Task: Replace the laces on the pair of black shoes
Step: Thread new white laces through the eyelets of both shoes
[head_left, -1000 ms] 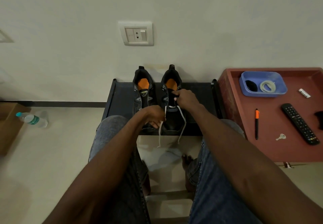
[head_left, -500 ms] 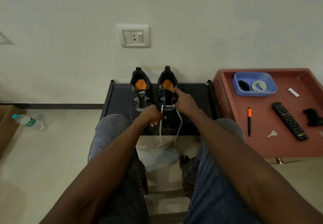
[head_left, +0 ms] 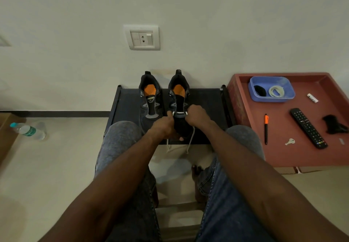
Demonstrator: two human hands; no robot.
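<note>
Two black shoes stand side by side, heels to the wall, on a low black counter [head_left: 205,100] with a woven-looking top: the left shoe [head_left: 150,98] has no lace in it, the right shoe [head_left: 179,98] has one pale lace [head_left: 191,140] threaded across its lowest eyelets. Both have orange insoles and grey trim. The left hand [head_left: 165,126] has a narrow grip pinched on the lace at the shoe's left side; the right hand [head_left: 197,116] is curled round the lace at the other side. Two loose lace ends hang over the counter's front edge. Beside it sits one reddish tray-topped table [head_left: 243,83], holding one blue plastic tub [head_left: 272,98] with a coiled pale lace [head_left: 276,91] and a dark bundle in it, one orange-tipped pen [head_left: 266,128], one slim black remote [head_left: 308,128], one small key [head_left: 290,141], one white strip and one black bundle. One clear plastic water bottle [head_left: 27,130] lies on the pale floor at left. One white switch plate [head_left: 142,37] is on the wall
</note>
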